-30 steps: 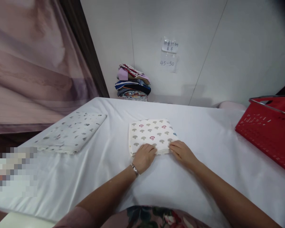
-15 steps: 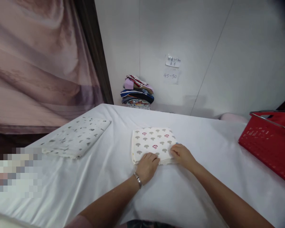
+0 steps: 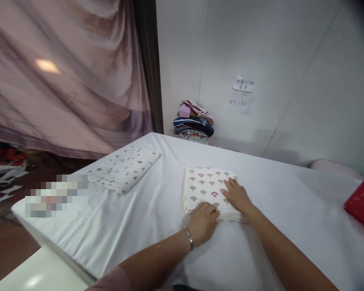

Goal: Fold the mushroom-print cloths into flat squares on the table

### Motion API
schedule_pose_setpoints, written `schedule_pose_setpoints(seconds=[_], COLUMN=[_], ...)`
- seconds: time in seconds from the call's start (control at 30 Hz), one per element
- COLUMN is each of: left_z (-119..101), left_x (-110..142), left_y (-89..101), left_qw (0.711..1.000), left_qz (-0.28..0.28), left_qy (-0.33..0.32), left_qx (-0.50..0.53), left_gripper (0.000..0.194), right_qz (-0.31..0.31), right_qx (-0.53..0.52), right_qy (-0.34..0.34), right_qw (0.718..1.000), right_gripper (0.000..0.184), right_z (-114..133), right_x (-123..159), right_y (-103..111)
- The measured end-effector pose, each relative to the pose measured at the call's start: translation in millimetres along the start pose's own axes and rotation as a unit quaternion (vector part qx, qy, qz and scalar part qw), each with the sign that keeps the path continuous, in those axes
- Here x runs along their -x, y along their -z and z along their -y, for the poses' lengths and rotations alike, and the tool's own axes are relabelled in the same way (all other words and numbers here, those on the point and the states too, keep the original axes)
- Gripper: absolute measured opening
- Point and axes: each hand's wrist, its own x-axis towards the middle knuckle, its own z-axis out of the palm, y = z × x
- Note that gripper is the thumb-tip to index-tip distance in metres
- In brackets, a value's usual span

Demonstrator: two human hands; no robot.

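Observation:
A folded white cloth [image 3: 206, 190] with grey and red mushroom prints lies in layers on the white-covered table. At its near left edge, my left hand [image 3: 202, 223], with a silver bracelet at the wrist, has its fingers curled over the cloth; the thumb's grip underneath is hidden. My right hand [image 3: 237, 195] rests on the right part of the cloth, fingers apart and laid flat, covering some of the print. Farther left is another folded white cloth [image 3: 129, 167] with small dark prints, apart from both hands.
The white tablecloth [image 3: 157, 226] has wrinkles on the left. A red basket [image 3: 362, 202] stands at the right edge. Behind the table are stacked folded fabrics [image 3: 194, 123] and paper signs [image 3: 239, 101] on the wall. A pink curtain [image 3: 87, 81] hangs at left.
The view has turned left, so everything appears shifted right. My right hand has moved from the cloth's near right edge onto its top and spread its fingers. My left hand stays at the near edge.

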Motion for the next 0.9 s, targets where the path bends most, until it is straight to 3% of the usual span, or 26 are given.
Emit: schedule_pose_setpoints(seconds=[0.13, 0.3, 0.47, 0.63, 0.73, 0.9], left_z=[6.9, 44.8, 70.4, 68.6, 67.4, 68.8], left_x=[-7.6, -19.9, -6.0, 3.2, 2.1, 3.0], left_y=[16.1, 33.3, 7.7, -6.8, -4.9, -6.4], left_qw=[0.999, 0.992, 0.974, 0.971, 0.970, 0.972], left_qz=[-0.008, -0.064, 0.025, 0.031, 0.029, 0.018], left_qy=[0.020, 0.108, 0.226, 0.239, 0.241, 0.233], left_qx=[0.049, 0.008, -0.007, 0.008, 0.008, -0.002], left_gripper=[0.020, 0.033, 0.057, 0.059, 0.059, 0.057], right_qz=[-0.007, -0.009, -0.012, 0.024, -0.003, -0.010], right_qx=[0.001, 0.005, -0.007, -0.021, -0.021, -0.041], right_qy=[0.008, 0.009, 0.005, -0.004, -0.003, -0.011], right_qw=[1.000, 1.000, 1.000, 0.999, 1.000, 0.999], right_gripper=[0.055, 0.056, 0.053, 0.053, 0.056, 0.060], right_z=[-2.7, -2.5, -3.5, -1.4, -0.1, -9.2], right_x=[2.2, 2.5, 3.9, -7.8, -23.4, -40.8], right_y=[-2.5, -2.6, -4.2, 6.8, 14.5, 4.0])
